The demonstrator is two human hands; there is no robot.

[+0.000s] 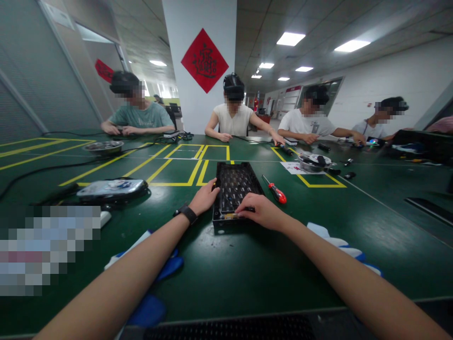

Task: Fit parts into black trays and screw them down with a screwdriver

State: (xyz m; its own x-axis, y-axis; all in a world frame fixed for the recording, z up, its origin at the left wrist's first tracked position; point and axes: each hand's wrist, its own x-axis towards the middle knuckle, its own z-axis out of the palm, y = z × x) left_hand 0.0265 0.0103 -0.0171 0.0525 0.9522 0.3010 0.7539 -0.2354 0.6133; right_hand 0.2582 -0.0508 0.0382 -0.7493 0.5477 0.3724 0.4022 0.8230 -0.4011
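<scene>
A black rectangular case (236,182) lies lengthwise on the green table in front of me, its inside showing rows of small light spots. My left hand (205,196) is closed on the case's left wall, with the thumb at the rim. Over the near right corner, my right hand (260,210) pinches a small dark piece whose kind I cannot make out. Its fingertips are beside a yellowish strip (229,216) at the case's near end. A red-and-black screwdriver (276,192) lies just right of the case, apart from both hands.
Blue-and-white gloves (343,248) lie beside my right forearm, others under my left. A glossy pouch-like object (112,188) and a metal bowl (104,147) stand left. Another bowl (314,162) with dark parts sits at right. Several people sit across the table; yellow tape (170,184) marks it.
</scene>
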